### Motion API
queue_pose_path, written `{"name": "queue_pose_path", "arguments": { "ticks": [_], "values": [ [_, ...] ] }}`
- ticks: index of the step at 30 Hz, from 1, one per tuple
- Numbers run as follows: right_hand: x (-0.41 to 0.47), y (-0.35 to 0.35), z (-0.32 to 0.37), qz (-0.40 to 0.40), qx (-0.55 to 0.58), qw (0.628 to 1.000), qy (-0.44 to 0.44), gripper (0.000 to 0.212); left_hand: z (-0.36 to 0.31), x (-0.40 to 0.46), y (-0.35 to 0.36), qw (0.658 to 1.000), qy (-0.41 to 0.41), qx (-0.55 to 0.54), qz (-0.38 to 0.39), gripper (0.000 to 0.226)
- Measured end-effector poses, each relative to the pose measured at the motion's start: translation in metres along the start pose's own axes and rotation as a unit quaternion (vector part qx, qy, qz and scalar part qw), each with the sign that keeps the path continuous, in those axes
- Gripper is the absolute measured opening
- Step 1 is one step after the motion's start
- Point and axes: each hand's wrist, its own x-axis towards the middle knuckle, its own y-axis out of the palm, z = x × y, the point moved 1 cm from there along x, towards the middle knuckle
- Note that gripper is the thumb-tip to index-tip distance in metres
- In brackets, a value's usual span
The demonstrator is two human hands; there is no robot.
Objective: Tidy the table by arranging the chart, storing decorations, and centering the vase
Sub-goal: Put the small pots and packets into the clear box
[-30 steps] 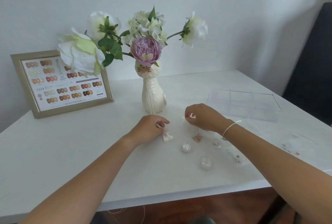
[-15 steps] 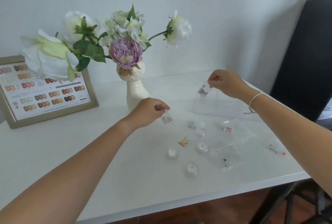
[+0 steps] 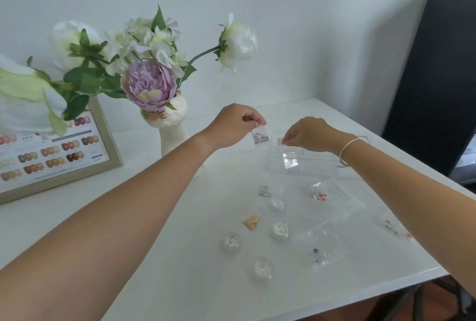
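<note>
My left hand (image 3: 235, 123) pinches a small clear bag of purple decorations (image 3: 260, 137) above the near left corner of a clear plastic organiser box (image 3: 319, 168). Over the same box, my right hand (image 3: 307, 133) pinches the top of another small clear bag (image 3: 288, 154), which hangs down into a compartment. A white cat-shaped vase (image 3: 172, 127) with white and purple flowers stands behind my left arm. The framed colour chart (image 3: 59, 150) leans against the wall at far left. Several small bags and round pots of decorations (image 3: 279, 229) lie on the white table (image 3: 154, 217).
A dark chair back (image 3: 438, 75) stands past the table's right edge. The table's front edge runs along the lower right. Larger clear bags (image 3: 319, 246) with small charms lie near my right forearm.
Both hands lifted small bags off the table and carried them to the clear box. My left hand has moved right and up; my right hand now lowers its bag into the box.
</note>
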Motion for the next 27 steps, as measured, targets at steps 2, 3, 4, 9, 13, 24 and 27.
{"name": "queue_pose_path", "arguments": {
  "ticks": [2,3,4,9,13,24,27],
  "values": [
    [-0.003,-0.002,-0.003,-0.043,-0.007,0.999,0.006,0.020,-0.003,0.010,0.006,1.000,0.002,0.002,0.007,0.017],
    [-0.006,-0.003,-0.006,-0.063,-0.008,0.998,0.008,0.021,-0.004,0.015,0.009,1.000,0.004,0.003,0.009,0.018],
    [-0.009,-0.005,-0.009,-0.078,-0.009,0.997,0.009,0.022,-0.006,0.020,0.012,1.000,0.006,0.004,0.012,0.018],
    [-0.035,-0.014,-0.024,-0.137,0.093,0.986,0.015,0.018,-0.010,0.037,0.032,0.999,0.009,0.021,0.040,0.020],
    [-0.056,-0.017,-0.027,-0.153,0.151,0.977,0.008,0.016,-0.006,0.045,0.047,0.997,-0.006,0.032,0.071,0.021],
    [-0.075,0.013,0.002,-0.071,0.139,0.987,-0.048,0.016,0.009,0.025,0.052,0.998,0.026,0.052,0.029,0.034],
    [-0.073,0.025,0.016,-0.033,0.127,0.989,-0.074,0.016,0.013,-0.001,0.038,0.999,0.030,0.035,0.012,0.032]
  ]
}}
